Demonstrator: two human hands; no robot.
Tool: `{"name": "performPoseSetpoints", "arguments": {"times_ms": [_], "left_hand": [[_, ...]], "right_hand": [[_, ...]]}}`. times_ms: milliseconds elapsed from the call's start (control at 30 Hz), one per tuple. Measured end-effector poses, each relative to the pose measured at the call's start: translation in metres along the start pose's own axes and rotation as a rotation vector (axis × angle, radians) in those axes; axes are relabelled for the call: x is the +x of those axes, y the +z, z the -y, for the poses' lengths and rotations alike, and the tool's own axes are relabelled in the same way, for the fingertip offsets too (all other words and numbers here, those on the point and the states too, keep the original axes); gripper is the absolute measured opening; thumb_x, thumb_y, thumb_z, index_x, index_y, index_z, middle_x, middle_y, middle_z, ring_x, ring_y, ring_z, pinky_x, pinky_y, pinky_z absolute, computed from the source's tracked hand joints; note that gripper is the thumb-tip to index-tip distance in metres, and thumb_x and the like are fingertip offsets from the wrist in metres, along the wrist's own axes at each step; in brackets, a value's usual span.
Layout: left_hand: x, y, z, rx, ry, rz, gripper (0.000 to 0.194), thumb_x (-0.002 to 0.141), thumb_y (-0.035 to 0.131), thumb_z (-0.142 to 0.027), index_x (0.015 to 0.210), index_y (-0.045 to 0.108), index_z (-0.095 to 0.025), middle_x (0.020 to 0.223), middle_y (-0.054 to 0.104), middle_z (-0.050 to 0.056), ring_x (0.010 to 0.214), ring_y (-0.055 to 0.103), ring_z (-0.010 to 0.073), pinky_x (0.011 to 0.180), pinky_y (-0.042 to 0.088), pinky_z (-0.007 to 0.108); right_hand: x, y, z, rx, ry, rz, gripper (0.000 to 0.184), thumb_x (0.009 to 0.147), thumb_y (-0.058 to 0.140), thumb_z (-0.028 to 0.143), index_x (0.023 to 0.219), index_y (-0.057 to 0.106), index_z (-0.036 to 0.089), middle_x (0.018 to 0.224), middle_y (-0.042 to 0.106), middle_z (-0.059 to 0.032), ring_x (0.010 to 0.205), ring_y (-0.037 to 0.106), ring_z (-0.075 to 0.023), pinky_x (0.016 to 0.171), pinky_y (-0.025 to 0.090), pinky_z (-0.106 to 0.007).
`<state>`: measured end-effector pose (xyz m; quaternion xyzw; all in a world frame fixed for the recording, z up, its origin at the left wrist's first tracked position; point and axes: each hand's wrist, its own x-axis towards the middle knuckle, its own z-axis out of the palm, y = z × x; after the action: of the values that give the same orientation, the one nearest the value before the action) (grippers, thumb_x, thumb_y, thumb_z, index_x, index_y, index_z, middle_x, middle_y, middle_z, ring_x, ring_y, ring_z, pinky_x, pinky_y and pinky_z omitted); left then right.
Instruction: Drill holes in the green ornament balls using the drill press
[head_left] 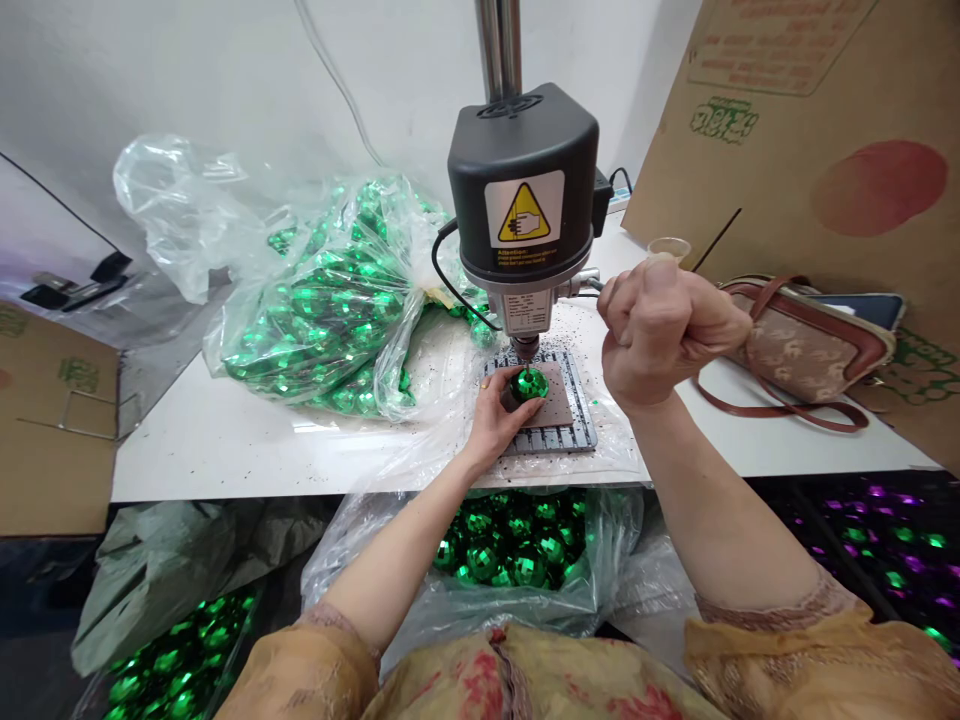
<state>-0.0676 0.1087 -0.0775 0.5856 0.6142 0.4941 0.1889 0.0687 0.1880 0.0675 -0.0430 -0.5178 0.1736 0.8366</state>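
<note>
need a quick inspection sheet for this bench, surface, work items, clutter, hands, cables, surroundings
Surface: white table, dark specks around the drill
Job's things: faceted green ball under the drill; clear bag of similar balls to the left
Clutter: handbag at the right, strap on the table
Hands: left hand holds the green ball; right hand closed beside the metal lever, grip hidden
Cables: black cable loops beside the drill; pale cable by the wall
Surroundings: cardboard on both sides; open bag of green balls below the table edge
</note>
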Motion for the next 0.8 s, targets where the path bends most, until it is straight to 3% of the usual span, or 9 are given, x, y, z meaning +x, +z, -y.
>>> {"name": "performPoseSetpoints", "arguments": {"times_ms": [233,567,800], "left_hand": [[0.0,0.001,0.0,-0.011,0.006,0.005,0.048,0.082,0.084,-0.033,0.124,0.066,-0.022,0.121,0.07,0.009,0.116,0.063,0.0272,0.101,0.051,0.041],[-0.001,0.0,-0.002,-0.008,0.002,-0.001,0.047,0.083,0.084,-0.032,0.125,0.066,-0.022,0.12,0.069,0.009,0.117,0.062,0.0275,0.101,0.051,0.042],[-0.001,0.0,0.0,-0.013,0.011,-0.01,0.048,0.082,0.084,-0.034,0.125,0.066,-0.022,0.122,0.069,0.009,0.118,0.062,0.0282,0.103,0.051,0.044]], "right_hand": [[-0.008,-0.006,-0.001,-0.031,0.023,0.017,0.066,0.095,0.062,0.039,0.054,0.016,0.018,0.046,0.018,0.0038,0.041,0.018,-0.0081,0.046,0.015,-0.034],[-0.011,-0.008,-0.003,0.061,-0.089,0.041,0.057,0.092,0.061,0.022,0.054,0.019,0.018,0.045,0.021,0.0048,0.04,0.019,-0.0075,0.043,0.016,-0.031],[-0.021,-0.016,0.0,0.068,-0.085,0.106,0.055,0.092,0.061,0.021,0.054,0.022,0.017,0.047,0.027,0.0055,0.039,0.024,-0.0063,0.043,0.026,-0.029]]}}
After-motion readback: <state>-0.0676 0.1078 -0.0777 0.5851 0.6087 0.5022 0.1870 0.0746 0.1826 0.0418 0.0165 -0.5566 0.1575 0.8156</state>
